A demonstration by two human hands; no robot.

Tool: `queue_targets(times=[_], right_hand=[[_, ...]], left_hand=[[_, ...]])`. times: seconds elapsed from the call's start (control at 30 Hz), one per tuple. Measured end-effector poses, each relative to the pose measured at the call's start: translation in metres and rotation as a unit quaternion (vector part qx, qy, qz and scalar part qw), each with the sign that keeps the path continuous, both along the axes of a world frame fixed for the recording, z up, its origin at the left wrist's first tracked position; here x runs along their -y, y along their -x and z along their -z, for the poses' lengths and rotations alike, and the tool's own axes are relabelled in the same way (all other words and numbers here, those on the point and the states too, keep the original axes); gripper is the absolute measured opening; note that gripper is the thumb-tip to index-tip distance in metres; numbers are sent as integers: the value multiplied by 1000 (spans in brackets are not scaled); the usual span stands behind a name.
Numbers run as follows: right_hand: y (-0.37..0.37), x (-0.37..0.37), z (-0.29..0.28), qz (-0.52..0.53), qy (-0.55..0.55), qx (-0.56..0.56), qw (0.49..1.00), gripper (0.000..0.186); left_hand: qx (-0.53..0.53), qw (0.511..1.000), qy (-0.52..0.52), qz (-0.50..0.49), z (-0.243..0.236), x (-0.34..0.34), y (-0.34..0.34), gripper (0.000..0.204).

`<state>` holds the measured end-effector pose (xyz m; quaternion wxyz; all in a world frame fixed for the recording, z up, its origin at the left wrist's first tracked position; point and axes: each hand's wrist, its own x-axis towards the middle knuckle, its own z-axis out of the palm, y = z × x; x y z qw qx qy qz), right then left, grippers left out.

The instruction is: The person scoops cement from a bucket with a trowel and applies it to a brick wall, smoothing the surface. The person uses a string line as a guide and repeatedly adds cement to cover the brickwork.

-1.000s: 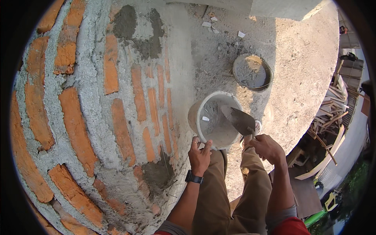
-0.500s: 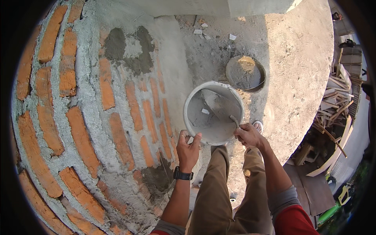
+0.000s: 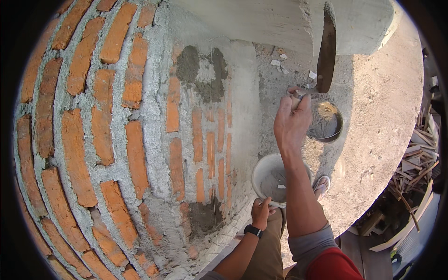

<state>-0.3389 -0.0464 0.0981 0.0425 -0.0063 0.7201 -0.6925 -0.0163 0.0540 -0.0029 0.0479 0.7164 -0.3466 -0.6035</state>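
Note:
My right hand point(image 3: 292, 119) is raised ahead of me, fingers closed round the handle of a trowel point(image 3: 326, 56). Its blade stands nearly edge-on to the view; whether mortar lies on its far face is hidden. Lower down, my left hand point(image 3: 262, 213), with a black watch on the wrist, grips the near rim of a pale round bucket point(image 3: 257, 176). Grey mortar point(image 3: 271, 185) with a small white chip shows inside. My right forearm covers part of the bucket's right side. To the left rises a brick wall point(image 3: 79, 154) bearing dark wet mortar patches point(image 3: 215, 74).
A second round container point(image 3: 340, 125) with grey contents stands on the ground beyond the bucket. White fragments point(image 3: 275, 62) lie near a plastered block point(image 3: 261, 21) at the top. A thin string point(image 3: 212, 144) hangs along the wall. Scrap wood point(image 3: 410, 168) is piled at right.
My right hand has lifted the trowel out of the bucket and up ahead. The left hand still holds the bucket, now lower in view. The view has shifted toward the wall.

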Motion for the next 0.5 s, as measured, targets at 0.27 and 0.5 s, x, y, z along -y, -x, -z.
queue_targets(times=[0.27,0.5], right_hand=[[-97,19,78,-427,-133,21,894,22],[-77,-142,160,-389,-241,145,877,24]], left_hand=[[85,943,-22,321,198,-45,-3,49],[76,883,-16,462,332,-60,37,68]])
